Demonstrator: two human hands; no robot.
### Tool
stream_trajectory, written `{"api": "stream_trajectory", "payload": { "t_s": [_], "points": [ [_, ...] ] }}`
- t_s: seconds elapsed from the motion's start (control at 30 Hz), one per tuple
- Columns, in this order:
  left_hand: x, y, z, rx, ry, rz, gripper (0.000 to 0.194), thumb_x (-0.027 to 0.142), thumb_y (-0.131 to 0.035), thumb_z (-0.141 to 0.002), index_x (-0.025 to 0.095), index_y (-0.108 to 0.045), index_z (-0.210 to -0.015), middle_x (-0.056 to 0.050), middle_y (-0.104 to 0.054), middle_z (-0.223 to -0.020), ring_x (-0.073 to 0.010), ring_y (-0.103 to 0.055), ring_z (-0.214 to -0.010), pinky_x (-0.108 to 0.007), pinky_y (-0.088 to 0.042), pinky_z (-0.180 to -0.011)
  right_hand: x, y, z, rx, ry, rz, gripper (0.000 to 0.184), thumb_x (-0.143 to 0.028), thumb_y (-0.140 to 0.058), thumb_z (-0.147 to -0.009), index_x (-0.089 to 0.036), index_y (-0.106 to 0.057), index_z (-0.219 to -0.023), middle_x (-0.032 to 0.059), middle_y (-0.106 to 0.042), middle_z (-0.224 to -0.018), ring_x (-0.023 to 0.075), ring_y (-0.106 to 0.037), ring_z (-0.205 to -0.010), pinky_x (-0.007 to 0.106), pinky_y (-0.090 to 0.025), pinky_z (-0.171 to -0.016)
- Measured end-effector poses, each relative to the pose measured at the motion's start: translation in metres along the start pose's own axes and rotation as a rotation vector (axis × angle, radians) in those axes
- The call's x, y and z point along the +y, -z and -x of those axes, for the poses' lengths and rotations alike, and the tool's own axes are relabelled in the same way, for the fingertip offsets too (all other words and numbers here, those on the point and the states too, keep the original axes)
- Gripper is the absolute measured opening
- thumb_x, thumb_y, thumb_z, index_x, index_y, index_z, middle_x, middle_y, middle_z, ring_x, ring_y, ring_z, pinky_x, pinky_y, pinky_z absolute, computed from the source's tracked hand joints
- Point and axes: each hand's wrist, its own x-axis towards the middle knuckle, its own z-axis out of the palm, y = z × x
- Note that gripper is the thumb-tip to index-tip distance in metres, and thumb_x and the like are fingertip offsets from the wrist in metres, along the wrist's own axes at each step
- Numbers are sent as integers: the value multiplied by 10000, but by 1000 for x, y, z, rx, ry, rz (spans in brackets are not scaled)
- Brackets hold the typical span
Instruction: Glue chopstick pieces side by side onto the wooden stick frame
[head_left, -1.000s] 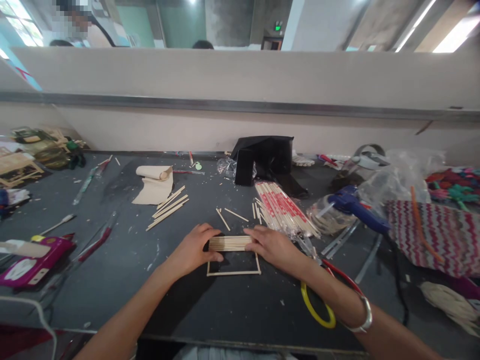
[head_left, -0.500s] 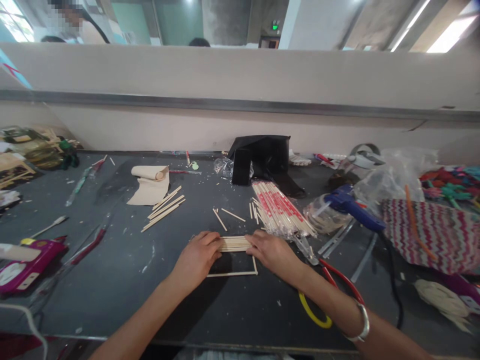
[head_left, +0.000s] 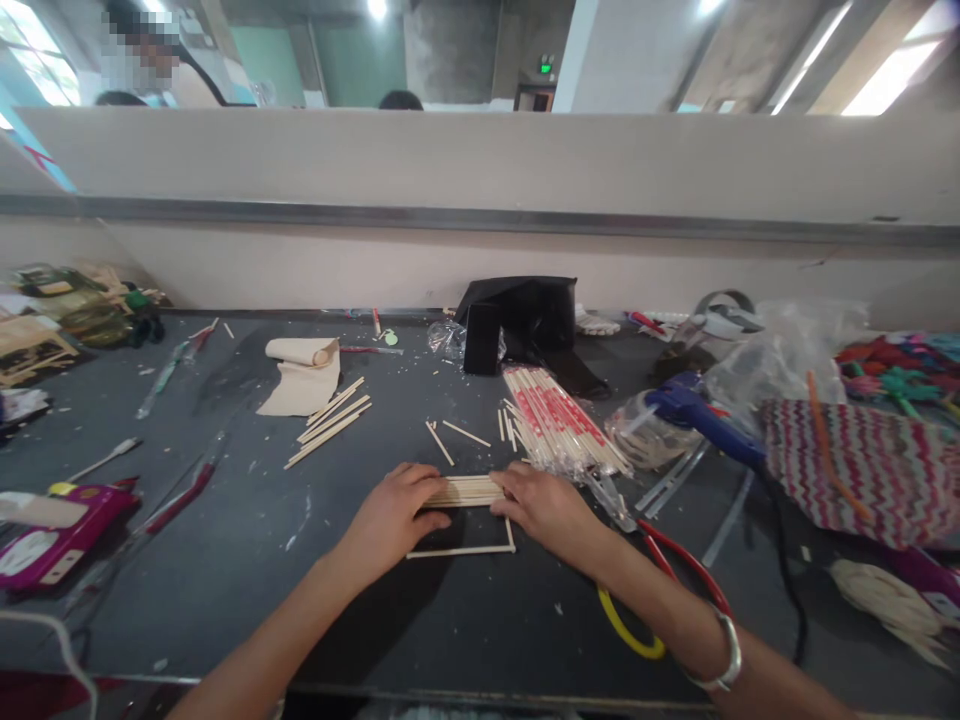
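Note:
A tight row of thin wooden sticks [head_left: 471, 490] lies side by side on a rectangular frame of sticks [head_left: 461, 551]. My left hand [head_left: 401, 510] grips the row's left end, fingers bent over the top and thumb stretched out below. At the right end, my right hand [head_left: 538, 500] presses its fingertips and thumb around the sticks. The frame's left side is mostly hidden by my left hand. Just beyond the hands are a few short stick pieces [head_left: 466, 432]. Beneath my right forearm lies a pair of pliers or cutters with red and yellow handles [head_left: 630, 625].
Loose sticks [head_left: 330, 430] and a rolled cloth [head_left: 304, 375] lie at left. Packaged sticks with red print [head_left: 559, 415] and a blue glue gun [head_left: 705, 415] are at right, its dark cord running down. A black stand-like object [head_left: 521, 315] is against the partition [head_left: 300, 160].
My left thumb has moved away from the near edge of the stick row, showing more of the frame's near left corner. The right hand stays nearly in place. The view has tilted up slightly.

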Motion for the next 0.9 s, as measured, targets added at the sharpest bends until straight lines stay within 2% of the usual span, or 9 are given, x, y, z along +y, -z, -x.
{"api": "stream_trajectory", "payload": {
  "t_s": [0.07,0.13,0.27,0.33,0.4,0.53,0.63,0.77,0.9],
  "points": [
    [-10,12,-2,39,15,5,294,302,-573,-851,233,-622,-1133,-51,-624,-1181,-207,-546,-1081,-358,-450,-936,2,6,4,69,-19,-65,255,-304,-554,-902,-178,-603,-1118,62,-661,-973,182,-638,-892,267,-474,-772],
    [-27,30,-7,112,91,-86,293,327,-515,-874,223,-634,-1121,-62,-631,-1174,-219,-549,-1088,-373,-431,-954,3,11,9,141,-40,-107,289,-301,-538,-907,-180,-590,-1163,70,-670,-1017,187,-639,-934,284,-479,-815],
    [-65,68,-17,123,321,-459,288,262,-447,-866,182,-686,-1006,-100,-679,-1060,-274,-571,-1008,-403,-423,-901,2,12,15,232,-54,-158,233,-299,-518,-910,-201,-637,-1086,49,-691,-994,175,-651,-907,279,-490,-803],
    [-78,79,-19,95,431,-623,312,255,-407,-870,184,-689,-985,-113,-681,-1015,-298,-568,-979,-407,-427,-835,2,6,14,298,-45,-159,223,-294,-508,-915,-196,-648,-1058,51,-698,-975,179,-654,-894,280,-493,-791],
    [-86,82,-19,62,485,-714,328,246,-383,-869,178,-683,-983,-125,-672,-989,-303,-567,-959,-389,-423,-792,4,-1,12,372,-34,-153,220,-276,-493,-922,-181,-654,-1037,62,-700,-950,185,-656,-881,286,-492,-786],
    [-93,73,-16,48,487,-757,322,226,-372,-862,154,-676,-937,-146,-657,-969,-313,-561,-942,-383,-416,-755,12,-10,9,448,-6,-218,212,-251,-471,-929,-180,-657,-1002,65,-703,-920,174,-657,-858,279,-489,-778],
    [-95,68,-15,47,489,-757,333,203,-348,-869,139,-675,-882,-166,-650,-947,-321,-568,-931,-394,-417,-739,17,-11,8,441,-16,-299,195,-242,-478,-921,-195,-661,-970,51,-708,-900,167,-657,-836,276,-489,-765],
    [-94,66,-18,14,485,-753,338,154,-333,-861,134,-668,-818,-159,-643,-892,-291,-606,-859,-366,-417,-705,17,-13,6,374,-42,-391,177,-235,-496,-906,-210,-670,-924,27,-713,-880,159,-657,-811,269,-490,-749],
    [-92,66,-20,8,480,-766,320,180,-339,-875,145,-657,-862,-141,-644,-920,-275,-619,-870,-347,-415,-707,17,-13,6,377,-67,-448,174,-243,-505,-902,-219,-674,-933,16,-712,-889,151,-655,-819,255,-486,-750]
  ]
}}
